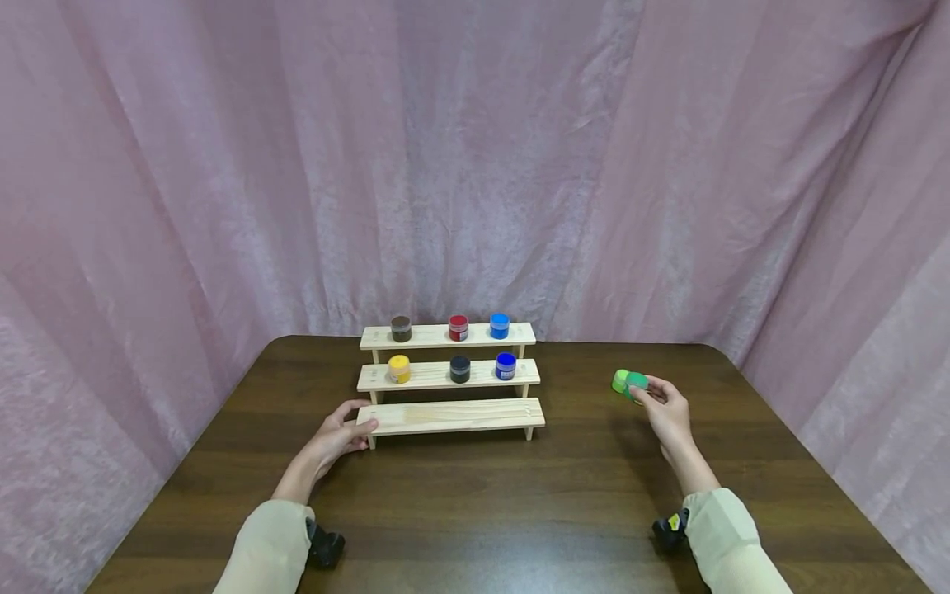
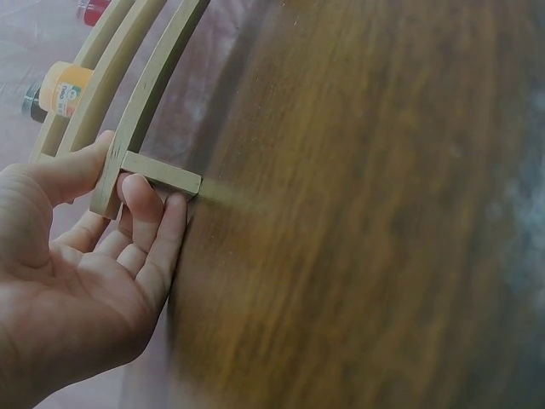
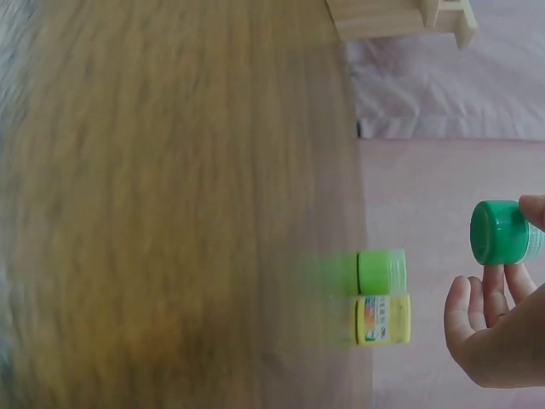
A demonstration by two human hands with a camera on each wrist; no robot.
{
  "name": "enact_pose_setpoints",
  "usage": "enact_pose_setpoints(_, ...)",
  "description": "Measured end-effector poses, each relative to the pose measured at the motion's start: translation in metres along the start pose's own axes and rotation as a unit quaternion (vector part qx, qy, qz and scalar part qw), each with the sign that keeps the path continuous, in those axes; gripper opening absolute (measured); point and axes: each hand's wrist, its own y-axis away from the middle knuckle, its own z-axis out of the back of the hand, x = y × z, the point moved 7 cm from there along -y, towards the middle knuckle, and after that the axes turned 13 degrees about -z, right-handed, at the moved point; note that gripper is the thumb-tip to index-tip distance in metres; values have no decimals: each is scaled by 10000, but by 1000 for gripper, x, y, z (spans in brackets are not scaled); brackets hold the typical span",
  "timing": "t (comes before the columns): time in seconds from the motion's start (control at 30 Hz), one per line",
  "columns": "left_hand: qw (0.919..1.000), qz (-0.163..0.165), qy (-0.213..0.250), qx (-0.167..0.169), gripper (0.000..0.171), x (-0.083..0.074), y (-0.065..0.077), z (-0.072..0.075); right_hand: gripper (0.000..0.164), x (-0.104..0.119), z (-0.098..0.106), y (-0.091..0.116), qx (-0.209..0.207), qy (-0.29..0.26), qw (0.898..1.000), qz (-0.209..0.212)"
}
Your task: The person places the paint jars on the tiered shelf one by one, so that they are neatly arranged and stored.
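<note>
A three-tier wooden display rack [image 1: 450, 417] stands on the table. My left hand [image 1: 337, 436] grips the left end of its lowest board, thumb on top and fingers [image 2: 153, 221] underneath by the short leg. Off to the right, my right hand [image 1: 668, 410] pinches a dark green paint jar [image 3: 501, 233] between thumb and fingers, raised above the table. Close by stand a light green jar [image 3: 379, 273] and a yellow-labelled jar [image 3: 383, 320], side by side; the yellow-labelled one is hidden in the head view.
On the top tier sit a brown jar [image 1: 401, 329], a red jar [image 1: 458, 327] and a light blue jar [image 1: 500, 326]. The middle tier holds a yellow jar [image 1: 399, 369], a black jar [image 1: 460, 369] and a dark blue jar [image 1: 505, 366]. A pink curtain [image 1: 475, 165] hangs behind the table.
</note>
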Motion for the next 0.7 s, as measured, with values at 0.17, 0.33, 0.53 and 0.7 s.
enact_pose_setpoints(0.17, 10000, 16, -10, 24, 56, -1, 0, 0, 54, 7, -7, 4, 172, 15, 9998, 45)
enact_pose_setpoints(0.33, 9999, 78, -111, -46, 54, -2, 0, 2, 55, 17, -15, 7, 306, 21, 9995, 101)
enact_pose_setpoints(0.53, 9996, 144, -211, -84, 53, -1, 0, 3, 49, 25, -22, 7, 277, -138, 9992, 240)
enact_pose_setpoints(0.7, 9996, 128, -227, -47, 54, 0, -1, 2, 52, 30, -28, 11, 388, -132, 9988, 254)
